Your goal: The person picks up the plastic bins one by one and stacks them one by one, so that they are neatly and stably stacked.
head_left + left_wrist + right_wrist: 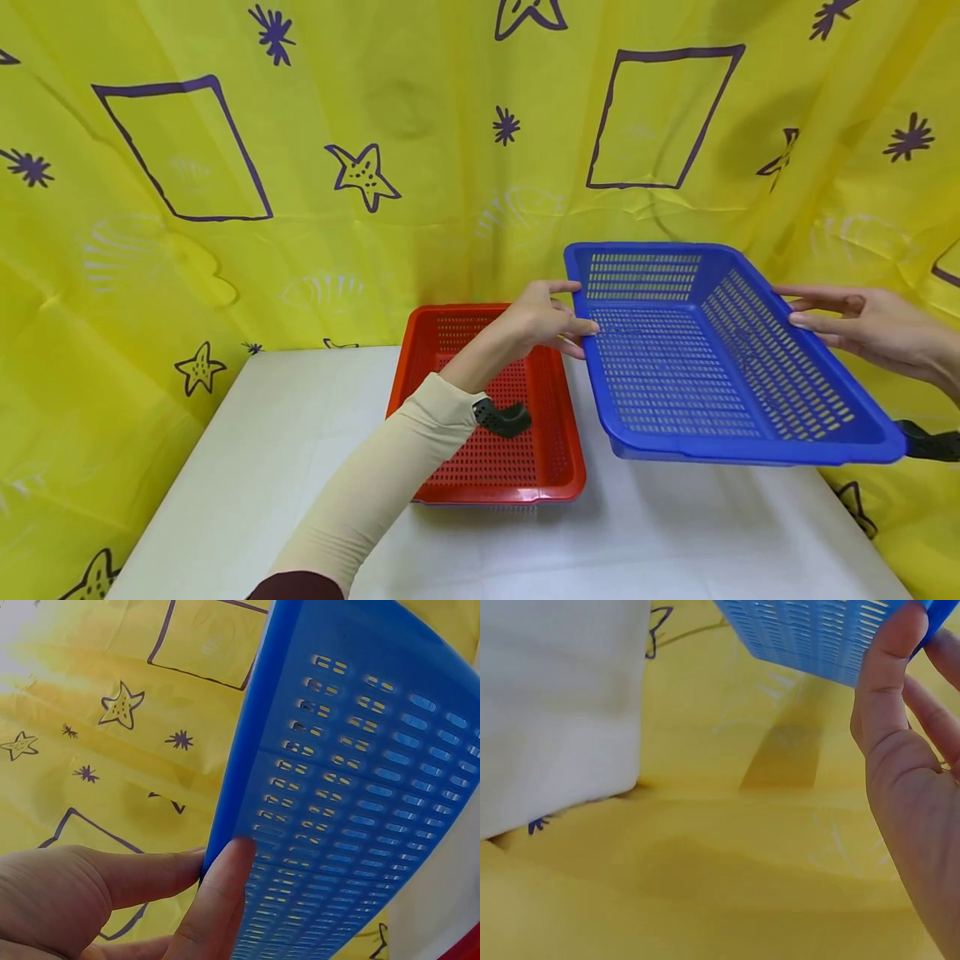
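Observation:
A blue plastic basket [675, 367] with slotted walls is held tilted in the air above the right side of the table. My left hand [543, 321] pinches its left rim between thumb and fingers; the left wrist view shows the grip on the basket's edge [247, 735]. On the opposite rim, my right hand [862, 325] pinches the edge, thumb inside and fingers outside. Below my left forearm a red plastic basket [558, 417] stands on the white table, partly hidden by that arm. A bluish rim shows beneath the red one. No contents are visible in either basket.
The white tabletop [300, 425] runs under both baskets. A yellow curtain [450, 250] printed with stars and shells hangs behind and along both sides. In the right wrist view, the table's edge [634, 750] drops off near the curtain.

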The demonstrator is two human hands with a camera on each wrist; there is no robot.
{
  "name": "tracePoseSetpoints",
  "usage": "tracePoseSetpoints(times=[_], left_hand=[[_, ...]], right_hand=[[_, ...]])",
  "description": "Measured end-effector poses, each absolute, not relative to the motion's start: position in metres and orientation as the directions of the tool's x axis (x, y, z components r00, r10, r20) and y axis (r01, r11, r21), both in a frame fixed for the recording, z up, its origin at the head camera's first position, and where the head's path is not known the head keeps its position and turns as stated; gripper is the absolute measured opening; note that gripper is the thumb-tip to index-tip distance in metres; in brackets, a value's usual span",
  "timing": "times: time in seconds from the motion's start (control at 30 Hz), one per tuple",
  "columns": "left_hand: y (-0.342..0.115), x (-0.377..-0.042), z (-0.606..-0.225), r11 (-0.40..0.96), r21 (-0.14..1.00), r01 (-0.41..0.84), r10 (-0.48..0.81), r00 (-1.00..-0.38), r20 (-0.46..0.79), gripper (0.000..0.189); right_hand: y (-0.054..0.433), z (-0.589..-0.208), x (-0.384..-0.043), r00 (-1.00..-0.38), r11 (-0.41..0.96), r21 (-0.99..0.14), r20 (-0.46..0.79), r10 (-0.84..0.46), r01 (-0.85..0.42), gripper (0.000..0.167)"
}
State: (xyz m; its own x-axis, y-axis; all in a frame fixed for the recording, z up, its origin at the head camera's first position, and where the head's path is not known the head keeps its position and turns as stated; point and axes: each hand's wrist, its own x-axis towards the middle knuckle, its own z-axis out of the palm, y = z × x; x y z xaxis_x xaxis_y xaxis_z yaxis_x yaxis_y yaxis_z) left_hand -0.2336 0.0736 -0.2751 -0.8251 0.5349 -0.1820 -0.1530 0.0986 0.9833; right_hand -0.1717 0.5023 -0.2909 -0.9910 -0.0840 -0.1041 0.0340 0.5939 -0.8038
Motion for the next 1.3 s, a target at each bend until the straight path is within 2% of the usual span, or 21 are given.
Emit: tracePoseSetpoints(times=[0.23, 0.5, 0.93, 1.3], left_hand=[[0.048, -0.234, -0.270, 0.108, 0.983, -0.149, 0.540, -0.822, -0.184, 0.082], [0.009, -0.237, -0.266, 0.149, 0.983, -0.109, 0.531, -0.830, -0.172, 0.078], [-0.058, -0.236, -0.266, 0.176, 0.981, -0.085, 0.477, -0.864, -0.161, 0.074], [-0.116, -0.237, -0.268, 0.259, 0.965, -0.049, 0.474, -0.864, -0.171, 0.072]], right_hand=[[0.479, -0.285, -0.175, -0.990, 0.625, -0.780, -0.082, -0.115, -0.008, 0.054], [0.446, -0.279, -0.184, -0.979, 0.566, -0.824, -0.082, -0.185, -0.038, 0.052], [0.378, -0.276, -0.199, -0.972, 0.499, -0.867, -0.102, -0.212, -0.018, 0.062], [0.323, -0.285, -0.210, -0.961, 0.388, -0.920, -0.052, -0.272, -0.060, 0.063]])
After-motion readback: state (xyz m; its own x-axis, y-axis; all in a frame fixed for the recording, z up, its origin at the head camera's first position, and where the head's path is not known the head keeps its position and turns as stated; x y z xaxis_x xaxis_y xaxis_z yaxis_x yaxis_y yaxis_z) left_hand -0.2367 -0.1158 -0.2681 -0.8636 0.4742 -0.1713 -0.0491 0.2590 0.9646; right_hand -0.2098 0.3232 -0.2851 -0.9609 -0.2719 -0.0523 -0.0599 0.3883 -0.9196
